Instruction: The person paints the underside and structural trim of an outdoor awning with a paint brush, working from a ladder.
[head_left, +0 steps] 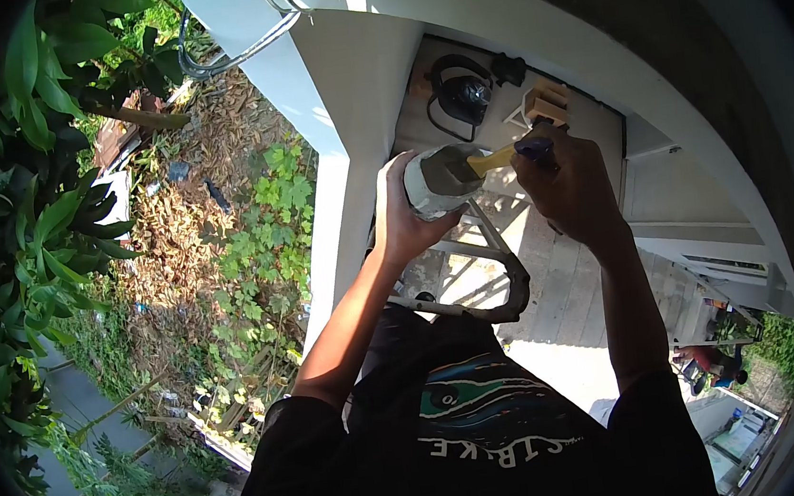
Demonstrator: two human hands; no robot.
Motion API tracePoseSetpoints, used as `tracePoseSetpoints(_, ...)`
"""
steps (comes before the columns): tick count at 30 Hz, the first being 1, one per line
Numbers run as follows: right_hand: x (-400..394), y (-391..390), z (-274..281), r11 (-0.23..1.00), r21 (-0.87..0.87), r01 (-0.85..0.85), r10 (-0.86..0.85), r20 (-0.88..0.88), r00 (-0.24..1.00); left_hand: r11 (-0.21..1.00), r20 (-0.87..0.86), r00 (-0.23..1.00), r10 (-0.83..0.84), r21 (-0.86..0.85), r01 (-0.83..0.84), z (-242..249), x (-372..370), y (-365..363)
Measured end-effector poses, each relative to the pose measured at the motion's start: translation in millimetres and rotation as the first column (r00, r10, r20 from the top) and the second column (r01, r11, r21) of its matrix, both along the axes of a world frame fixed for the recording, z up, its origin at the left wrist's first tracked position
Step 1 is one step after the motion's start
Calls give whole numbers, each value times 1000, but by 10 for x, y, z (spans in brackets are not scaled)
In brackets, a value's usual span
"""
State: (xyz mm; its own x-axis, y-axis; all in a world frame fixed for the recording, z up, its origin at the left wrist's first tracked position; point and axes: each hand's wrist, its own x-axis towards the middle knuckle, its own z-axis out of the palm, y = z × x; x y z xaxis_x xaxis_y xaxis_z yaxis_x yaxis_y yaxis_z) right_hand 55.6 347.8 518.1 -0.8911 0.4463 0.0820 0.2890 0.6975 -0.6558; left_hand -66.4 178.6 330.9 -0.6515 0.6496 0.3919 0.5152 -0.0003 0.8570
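- Curling around the side of a round, white, open-topped tub (419, 194), the left hand (401, 221) keeps it tilted in the air, above a pale, round-cornered metal frame (515, 280).
- The right hand (557, 175) closes around the dark handle of a flat yellow tool (494, 159), its tip at the tub's mouth by the smooth grey contents (452, 172); whether the tip touches them, I cannot tell.
- A hard push of the tool against the rim could twist the tub out of the left hand, which alone appears to support it.
- More tilt could spill the grey contents, if runny, onto the frame or the grey plank-patterned floor (562, 294).
- A loosened right grip could drop the tool.
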Motion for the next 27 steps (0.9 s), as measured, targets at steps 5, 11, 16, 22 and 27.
tracePoseSetpoints(5,-54,184,195,996,49,-73,74,-18,997,999,9,1000,18,-35,-17,465,-36,106)
tracePoseSetpoints(11,-84,246,485,978,195,-77,93,-72,993,997,-60,995,73,7,-73,809,-85,169)
tracePoseSetpoints(16,-53,154,830,931,347,-113,160,-110,981,994,-90,991,101,-36,-105,1166,-104,127)
tracePoseSetpoints(22,-116,198,1340,901,408,-146,277,-284,918,992,-118,985,124,7,-124,1813,-234,121)
tracePoseSetpoints(27,-213,366,1578,835,543,-84,363,-429,827,993,-210,971,115,63,-104,2301,-491,237)
